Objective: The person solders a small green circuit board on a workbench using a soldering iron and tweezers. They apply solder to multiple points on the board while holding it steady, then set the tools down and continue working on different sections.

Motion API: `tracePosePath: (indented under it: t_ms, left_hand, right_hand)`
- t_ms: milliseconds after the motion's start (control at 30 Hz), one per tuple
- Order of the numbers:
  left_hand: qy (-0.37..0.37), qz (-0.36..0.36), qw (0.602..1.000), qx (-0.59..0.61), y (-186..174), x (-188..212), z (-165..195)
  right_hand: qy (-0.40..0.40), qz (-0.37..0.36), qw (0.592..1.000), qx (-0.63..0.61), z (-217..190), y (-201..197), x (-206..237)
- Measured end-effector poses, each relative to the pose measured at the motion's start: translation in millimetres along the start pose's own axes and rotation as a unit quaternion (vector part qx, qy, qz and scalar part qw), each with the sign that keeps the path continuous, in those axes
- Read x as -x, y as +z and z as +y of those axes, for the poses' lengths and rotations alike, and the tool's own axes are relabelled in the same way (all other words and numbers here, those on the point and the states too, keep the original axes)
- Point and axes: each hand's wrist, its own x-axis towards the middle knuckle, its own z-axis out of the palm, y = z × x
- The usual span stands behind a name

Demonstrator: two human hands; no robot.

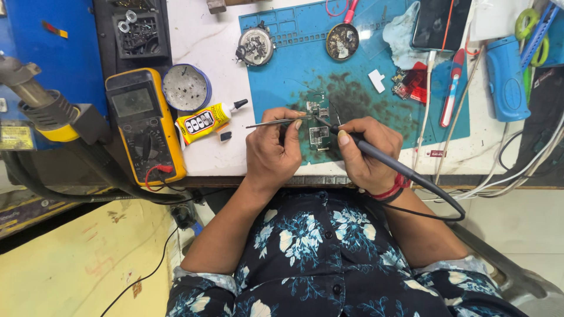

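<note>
From my seat I see both hands working over a small green circuit board (318, 134) that lies on the stained blue work mat (276, 88), near the mat's front edge. My left hand (272, 154) is curled, its thumb and forefinger pinching a pair of thin metal tweezers (276, 122) whose tips reach rightward to the top of the board. My right hand (365, 154) is closed in a pen grip around a dark soldering iron (376, 155), the tip angled up and left so that it meets the board just beside the tweezer tips (whether the two tips actually touch, I cannot tell at this size). The iron's black cable (435, 196) loops off the table edge past my right wrist, which wears a red band (392, 189).

To the left of the mat, on the white tabletop (205, 41), lie a yellow glue tube (205, 121) with a black nozzle, a round blue-rimmed tin (186, 88) and a yellow multimeter (144, 123). Further back on the mat sit two round dishes of small parts (342, 41), and a phone (440, 23) lies at its far right corner.
</note>
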Motion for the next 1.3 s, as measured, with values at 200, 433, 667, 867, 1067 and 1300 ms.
tracePosePath:
  t_ms: [200,433,667,867,1067,1300]
  left_hand:
    - [0.008,-0.002,1.000,-0.007,-0.4,0.2,-0.5]
    - [0.003,-0.002,1.000,-0.002,0.8,0.1,-0.3]
    - [0.000,-0.001,1.000,-0.007,0.4,0.0,0.2]
    - [0.001,-0.001,1.000,0.003,-0.1,0.2,1.0]
    - [-0.002,-0.004,1.000,-0.003,0.0,-0.1,0.6]
    - [-0.027,-0.008,1.000,-0.004,-0.6,0.3,1.2]
  right_hand:
    - [-0.008,0.004,1.000,0.001,0.7,0.7,-0.1]
    - [0.007,0.000,1.000,-0.009,0.6,0.6,-0.3]
    - [-0.006,0.003,1.000,-0.007,0.1,1.0,-1.4]
    - [-0.011,-0.002,1.000,-0.009,-0.4,1.0,-1.2]
    - [-0.003,0.012,1.000,-0.004,-1.2,-0.3,0.3]
    - [-0.012,0.002,1.000,-0.004,0.1,1.4,-1.0]
